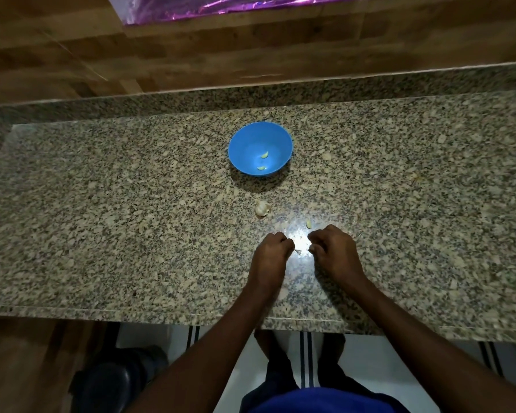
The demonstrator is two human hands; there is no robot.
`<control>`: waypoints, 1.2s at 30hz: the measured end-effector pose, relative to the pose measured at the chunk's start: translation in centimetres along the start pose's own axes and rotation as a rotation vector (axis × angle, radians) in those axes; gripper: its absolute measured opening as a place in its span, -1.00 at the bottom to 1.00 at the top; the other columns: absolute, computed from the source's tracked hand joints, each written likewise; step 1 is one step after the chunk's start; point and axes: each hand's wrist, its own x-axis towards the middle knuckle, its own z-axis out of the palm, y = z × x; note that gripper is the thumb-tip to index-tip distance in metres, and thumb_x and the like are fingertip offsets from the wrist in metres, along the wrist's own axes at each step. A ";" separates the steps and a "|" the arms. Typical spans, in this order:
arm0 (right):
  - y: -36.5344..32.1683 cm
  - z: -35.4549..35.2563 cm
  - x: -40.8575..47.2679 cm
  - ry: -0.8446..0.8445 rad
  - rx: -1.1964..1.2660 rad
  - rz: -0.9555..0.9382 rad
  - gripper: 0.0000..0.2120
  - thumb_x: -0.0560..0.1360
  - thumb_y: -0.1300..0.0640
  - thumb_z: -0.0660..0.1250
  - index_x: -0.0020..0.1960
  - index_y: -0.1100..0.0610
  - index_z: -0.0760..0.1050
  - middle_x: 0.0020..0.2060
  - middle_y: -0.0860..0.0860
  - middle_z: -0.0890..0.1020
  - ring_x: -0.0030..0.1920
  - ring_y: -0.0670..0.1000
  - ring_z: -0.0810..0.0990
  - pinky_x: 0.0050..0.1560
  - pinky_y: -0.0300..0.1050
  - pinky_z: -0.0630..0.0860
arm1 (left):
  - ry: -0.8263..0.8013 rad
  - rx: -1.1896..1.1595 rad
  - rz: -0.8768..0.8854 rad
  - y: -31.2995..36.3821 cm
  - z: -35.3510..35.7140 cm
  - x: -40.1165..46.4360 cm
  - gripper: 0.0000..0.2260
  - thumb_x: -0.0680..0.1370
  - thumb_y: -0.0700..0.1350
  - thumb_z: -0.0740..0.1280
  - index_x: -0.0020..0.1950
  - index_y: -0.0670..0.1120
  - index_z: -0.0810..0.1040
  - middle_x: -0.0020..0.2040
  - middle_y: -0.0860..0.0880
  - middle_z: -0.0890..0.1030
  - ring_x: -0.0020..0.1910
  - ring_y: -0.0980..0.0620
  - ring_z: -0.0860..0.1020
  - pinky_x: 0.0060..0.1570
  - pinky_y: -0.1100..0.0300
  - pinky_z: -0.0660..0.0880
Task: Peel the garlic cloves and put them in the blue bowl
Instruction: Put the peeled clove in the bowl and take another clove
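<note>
A: Starting left of centre, the person's left hand [273,248] sits low in the middle of the frame on the worktop [102,204], fingers curled in. A pale scrap of skin [297,251] pokes out beside them; whether they pinch it cannot be told.

B: Above that hand lies the garlic head [262,208], partly broken open, and higher still, at upper centre, the blue bowl [242,162]. Two peeled cloves [264,155] are inside it.

A: Moving right, a loose clove [309,224] rests on the stone just above the right hand [334,248]. That hand's fingers are curled round something small and pale, probably the clove being peeled.

B: The risks, then? The speckled stone hides pale bits, so the loose clove or shed skin could be overlooked.

A: Yes, and the glare between the hands makes that worse. A slick peeled clove may also slip from the pinch on the way to the bowl, which stands well apart from the hands.
</note>
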 end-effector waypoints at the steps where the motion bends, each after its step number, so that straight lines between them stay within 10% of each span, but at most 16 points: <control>1: -0.2 0.1 -0.1 -0.003 0.003 -0.007 -0.75 0.41 0.06 0.33 -0.34 0.11 0.32 -0.38 -0.02 0.34 -0.34 0.00 0.35 -0.31 -0.09 0.12 | 0.014 0.042 0.002 -0.1 -0.3 0.1 -0.90 0.45 -0.25 0.39 -0.26 -0.14 0.53 -0.26 -0.04 0.47 -0.23 0.02 0.39 -0.31 0.04 0.35; 6: -0.9 1.3 -1.0 -0.045 -0.014 -0.044 -0.76 0.44 0.06 0.43 -0.29 0.11 0.43 -0.32 -0.03 0.43 -0.31 -0.04 0.41 -0.31 -0.09 0.30 | 0.048 -0.045 -0.120 -0.9 -2.0 0.7 -0.87 0.41 -0.35 0.37 -0.24 -0.14 0.62 -0.25 -0.06 0.59 -0.28 0.00 0.54 -0.26 0.02 0.50; 12: -2.9 2.6 -1.2 -0.044 -0.089 -0.078 -0.81 0.34 0.35 0.39 -0.27 0.10 0.47 -0.35 -0.05 0.45 -0.31 0.04 0.46 -0.36 -0.05 0.36 | 0.080 -0.331 -0.280 -0.8 -2.7 0.4 -0.87 0.40 -0.33 0.46 -0.20 -0.12 0.73 -0.23 0.01 0.71 -0.31 0.25 0.56 -0.21 0.48 0.42; 18: -2.9 2.2 -0.8 -0.012 0.060 0.100 -0.72 0.30 0.44 0.29 -0.32 0.06 0.41 -0.35 -0.07 0.50 -0.34 -0.02 0.46 -0.37 -0.20 0.26 | 0.006 -0.869 -0.610 -0.3 -3.9 -0.5 -0.87 0.46 -0.39 0.44 -0.18 -0.18 0.71 -0.25 -0.10 0.72 -0.31 0.01 0.67 -0.23 0.13 0.66; 24: -4.1 0.3 -0.7 -0.024 0.342 0.290 -0.71 0.45 0.35 0.30 -0.33 0.05 0.60 -0.43 -0.05 0.66 -0.42 -0.03 0.64 -0.35 -0.12 0.57 | 0.012 -1.247 -0.812 -1.5 -5.7 -3.0 -0.93 0.51 -0.32 0.45 -0.08 -0.18 0.70 -0.17 -0.12 0.72 -0.22 -0.01 0.69 -0.11 0.09 0.63; 36: -20.0 3.7 -1.2 -0.471 0.795 0.123 -0.95 0.47 0.40 0.44 -0.10 0.29 0.65 -0.32 0.25 0.66 -0.35 0.09 0.63 -0.21 -0.01 0.62 | 0.548 -1.497 -0.820 -6.6 -14.9 -12.6 -0.92 0.60 -0.31 0.34 0.02 -0.21 0.63 -0.29 -0.03 0.67 -0.36 0.13 0.62 -0.26 0.32 0.58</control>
